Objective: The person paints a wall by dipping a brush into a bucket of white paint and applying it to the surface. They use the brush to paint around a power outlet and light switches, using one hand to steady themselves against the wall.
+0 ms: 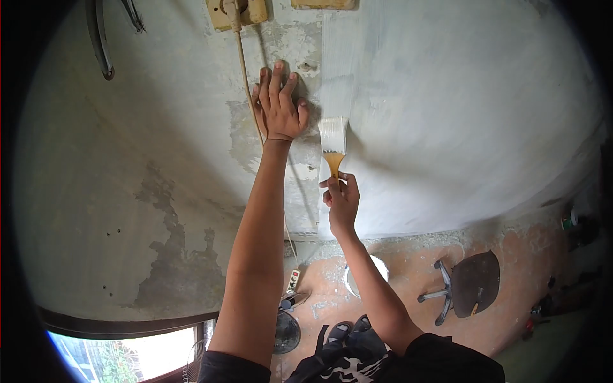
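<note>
My right hand (pixel 343 203) is wrapped round the yellow handle of a paintbrush (pixel 333 137). White-coated bristles point upward and rest against the wall (pixel 434 115), at the lower end of a fresh whitish streak (pixel 338 70). To the left, my left hand (pixel 280 105) lies on the wall with fingers stretched out, holding nothing. It is over a bare, peeling grey patch (pixel 242 143), and a beige cable (pixel 243 70) runs down close beside its fingers.
Above is a yellowed socket (pixel 220 14) with a plug in it. On the floor below stand a white bucket (pixel 355 281), partly behind my right arm, a power strip (pixel 294 279), a round dark object (pixel 287 332) and a dark swivel chair (pixel 474 284). A window (pixel 147 354) is at lower left.
</note>
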Tool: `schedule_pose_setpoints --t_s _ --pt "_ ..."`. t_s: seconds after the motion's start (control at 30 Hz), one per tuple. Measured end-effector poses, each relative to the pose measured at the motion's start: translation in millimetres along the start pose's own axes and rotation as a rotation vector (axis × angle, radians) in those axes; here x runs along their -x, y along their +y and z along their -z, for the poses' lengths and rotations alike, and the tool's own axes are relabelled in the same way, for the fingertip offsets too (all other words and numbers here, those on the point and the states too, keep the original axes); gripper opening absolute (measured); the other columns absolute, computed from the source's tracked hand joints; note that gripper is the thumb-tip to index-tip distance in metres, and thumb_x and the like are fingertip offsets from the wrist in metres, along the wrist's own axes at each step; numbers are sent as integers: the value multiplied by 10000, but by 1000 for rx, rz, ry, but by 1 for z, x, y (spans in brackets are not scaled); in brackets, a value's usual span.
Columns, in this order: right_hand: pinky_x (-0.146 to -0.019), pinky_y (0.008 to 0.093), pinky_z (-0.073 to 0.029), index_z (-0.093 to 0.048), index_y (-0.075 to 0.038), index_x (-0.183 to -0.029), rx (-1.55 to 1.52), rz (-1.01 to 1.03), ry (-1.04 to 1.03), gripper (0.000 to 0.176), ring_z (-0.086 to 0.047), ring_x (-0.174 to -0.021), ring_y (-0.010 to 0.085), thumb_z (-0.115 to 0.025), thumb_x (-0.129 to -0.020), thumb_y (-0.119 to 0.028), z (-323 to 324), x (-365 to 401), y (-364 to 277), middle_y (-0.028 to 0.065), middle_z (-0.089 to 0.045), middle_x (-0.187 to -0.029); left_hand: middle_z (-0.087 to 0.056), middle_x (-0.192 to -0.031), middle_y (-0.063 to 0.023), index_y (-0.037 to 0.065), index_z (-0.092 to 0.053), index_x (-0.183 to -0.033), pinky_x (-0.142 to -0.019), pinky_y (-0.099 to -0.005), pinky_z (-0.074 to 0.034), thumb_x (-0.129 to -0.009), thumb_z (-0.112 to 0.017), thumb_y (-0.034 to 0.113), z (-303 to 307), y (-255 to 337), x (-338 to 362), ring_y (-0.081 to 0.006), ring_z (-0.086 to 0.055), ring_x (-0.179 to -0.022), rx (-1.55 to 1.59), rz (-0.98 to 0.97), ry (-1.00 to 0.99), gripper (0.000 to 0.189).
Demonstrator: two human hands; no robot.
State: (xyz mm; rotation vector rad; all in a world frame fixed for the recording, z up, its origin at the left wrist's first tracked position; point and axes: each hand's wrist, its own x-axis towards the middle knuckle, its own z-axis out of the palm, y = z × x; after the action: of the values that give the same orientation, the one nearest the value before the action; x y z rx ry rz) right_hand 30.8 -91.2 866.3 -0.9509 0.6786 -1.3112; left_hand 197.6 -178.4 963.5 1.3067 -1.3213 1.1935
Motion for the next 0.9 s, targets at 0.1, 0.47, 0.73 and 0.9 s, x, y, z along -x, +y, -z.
schedule_pose_setpoints --t_s 0.1,0.47,0.73,0.9 --pt "-453 193 -302 -472 -5 -964 -2 -74 27 106 -385 -490 51 -517 -927 -94 11 13 14 92 -608 -753 -372 -1431 -72 161 -465 -1267 -1076 -439 -174 -869 -363 368 0 0 -1 -307 -330 -1319 7 -4 15 460" --pt "-466 196 -318 -506 -24 -890 87 284 27 163 -399 -513 33 -512 -951 -175 10 -3 -48 24 -550 -668 -384 -1411 -118 128 -452 -1255 -1039 -449 -162 -870 -369 335 -1 0 -2 -329 -322 -1307 16 -30 25 445" --pt "-426 174 -269 -504 -46 -894 75 -12 74 122 -357 -490 25 -534 -937 -156 46 -2 16 32 -554 -665 -386 -1409 -116 126 -462 -1241 -1036 -452 -164 -868 -370 334 -3 -1 -3 -329 -320 -1306 32 -38 46 436" --pt "-433 197 -315 -511 -45 -881 93 -213 133 163 -412 -490 43 -564 -925 -193 82 22 69 29 -556 -641 -386 -1410 -112 127 -458 -1241 -1032 -446 -167 -856 -369 324 -4 0 -4 -321 -317 -1306 26 -35 45 442"
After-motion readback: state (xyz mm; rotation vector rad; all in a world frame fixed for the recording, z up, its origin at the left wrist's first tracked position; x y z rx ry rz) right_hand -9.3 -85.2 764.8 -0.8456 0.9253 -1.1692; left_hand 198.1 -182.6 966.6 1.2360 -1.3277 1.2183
